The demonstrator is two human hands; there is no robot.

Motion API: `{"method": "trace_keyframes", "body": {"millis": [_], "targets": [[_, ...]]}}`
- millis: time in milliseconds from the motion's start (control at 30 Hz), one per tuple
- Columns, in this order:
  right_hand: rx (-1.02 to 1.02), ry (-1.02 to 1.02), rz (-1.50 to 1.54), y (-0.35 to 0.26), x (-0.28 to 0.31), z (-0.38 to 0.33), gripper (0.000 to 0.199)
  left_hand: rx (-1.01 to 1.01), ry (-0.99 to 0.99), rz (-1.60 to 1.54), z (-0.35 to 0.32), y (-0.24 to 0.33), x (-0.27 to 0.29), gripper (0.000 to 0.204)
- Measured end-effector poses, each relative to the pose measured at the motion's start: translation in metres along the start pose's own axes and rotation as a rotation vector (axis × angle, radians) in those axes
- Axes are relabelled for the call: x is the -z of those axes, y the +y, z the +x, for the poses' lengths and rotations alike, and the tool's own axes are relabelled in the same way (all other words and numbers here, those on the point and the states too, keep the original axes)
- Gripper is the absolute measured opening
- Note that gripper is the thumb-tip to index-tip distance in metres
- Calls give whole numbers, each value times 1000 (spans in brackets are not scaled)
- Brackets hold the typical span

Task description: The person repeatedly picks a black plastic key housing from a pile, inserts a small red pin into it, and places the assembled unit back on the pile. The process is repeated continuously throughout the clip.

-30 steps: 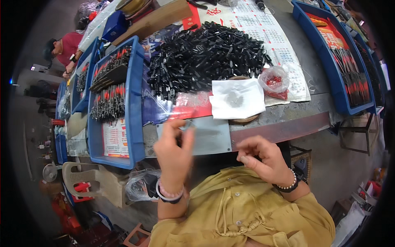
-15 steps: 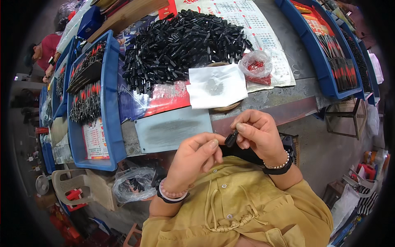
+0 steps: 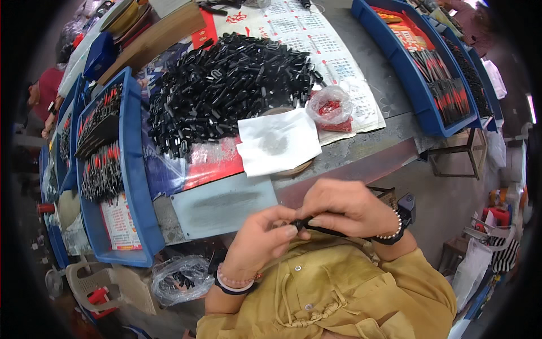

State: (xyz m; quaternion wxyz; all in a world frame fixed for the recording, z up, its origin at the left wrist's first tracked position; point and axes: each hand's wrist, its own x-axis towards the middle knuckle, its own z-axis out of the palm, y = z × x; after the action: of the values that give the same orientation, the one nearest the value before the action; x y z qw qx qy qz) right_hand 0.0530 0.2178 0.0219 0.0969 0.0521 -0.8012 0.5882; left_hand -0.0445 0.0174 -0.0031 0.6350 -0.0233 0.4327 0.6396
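Note:
My left hand [image 3: 264, 238] and my right hand [image 3: 345, 208] meet in front of my body at the table's near edge. Between their fingertips is a small black plastic piece [image 3: 301, 224], pinched from both sides and mostly covered by the fingers. A dark strip runs below my right fingers; I cannot tell whether it belongs to the piece. Beyond the hands lies a large heap of small black plastic pieces [image 3: 226, 85]. A white paper sheet [image 3: 279, 144] with a grey smudge rests on a round thing, beside a clear bag of tiny red parts [image 3: 329, 108].
A smudged pale plate [image 3: 223, 206] lies at the table's near edge. Blue trays hold rows of black-and-red parts at left [image 3: 144, 192] and right [image 3: 415, 79]. A beige chair [image 3: 84, 282] and a clear plastic bag [image 3: 180, 279] are lower left. Another person [image 3: 45, 96] is far left.
My fingers have closed in on the black piece from both sides, and my left fingertips now grip it too. The view has shifted, so the table sits lower and further left.

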Motion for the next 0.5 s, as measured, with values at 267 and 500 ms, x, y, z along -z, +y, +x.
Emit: {"method": "trace_keyframes", "body": {"millis": [267, 500], "targets": [[-218, 220, -694, 40, 71, 54, 11, -93, -91, -11, -8, -9, 0, 20], [-397, 5, -957, 64, 69, 85, 11, -100, -80, 59, -18, -2, 0, 23]]}}
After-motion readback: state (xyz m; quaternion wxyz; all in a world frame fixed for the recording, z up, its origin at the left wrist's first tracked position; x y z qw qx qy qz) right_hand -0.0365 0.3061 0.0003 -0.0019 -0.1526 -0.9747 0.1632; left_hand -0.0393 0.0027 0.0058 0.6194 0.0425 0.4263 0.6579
